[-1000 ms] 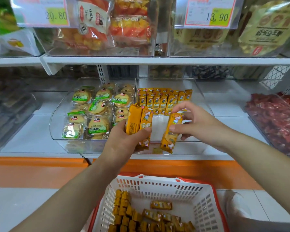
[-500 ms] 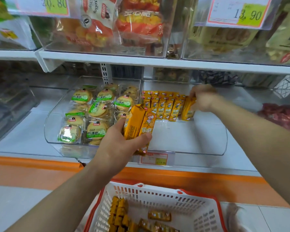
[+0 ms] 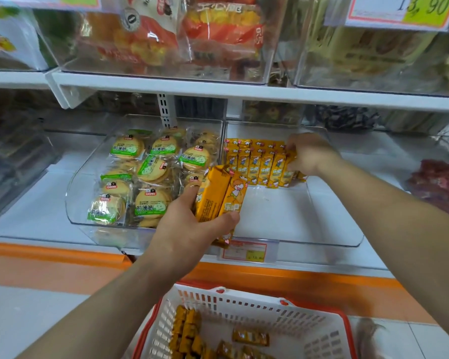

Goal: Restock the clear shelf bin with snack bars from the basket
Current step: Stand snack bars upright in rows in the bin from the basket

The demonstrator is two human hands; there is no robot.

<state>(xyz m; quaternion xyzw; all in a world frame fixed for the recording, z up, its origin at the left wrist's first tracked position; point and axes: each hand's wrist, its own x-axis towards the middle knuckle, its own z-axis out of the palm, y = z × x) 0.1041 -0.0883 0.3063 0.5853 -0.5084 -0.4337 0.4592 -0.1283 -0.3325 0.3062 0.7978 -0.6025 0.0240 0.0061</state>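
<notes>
My left hand [image 3: 192, 229] grips a small bunch of orange snack bars [image 3: 219, 195] upright over the front left of the clear shelf bin [image 3: 322, 239]. My right hand [image 3: 309, 154] reaches deep into the bin and presses a bar against the right end of a standing row of orange bars [image 3: 257, 161] at the back. Whether its fingers still pinch that bar is hard to tell. The bin's front half shows bare white floor. Below, the white basket with a red rim [image 3: 309, 320] holds several more orange bars [image 3: 189, 332].
A neighbouring clear bin [image 3: 75, 203] on the left holds round green-labelled biscuit packs. A bin of red-wrapped goods [image 3: 441, 187] is at the right. A shelf [image 3: 244, 90] with bagged snacks hangs overhead. A price tag [image 3: 246, 251] clips to the bin's front.
My right hand carried one bar from the bin's front to the back row and now rests at the row's right end. The left hand kept its bars nearly still.
</notes>
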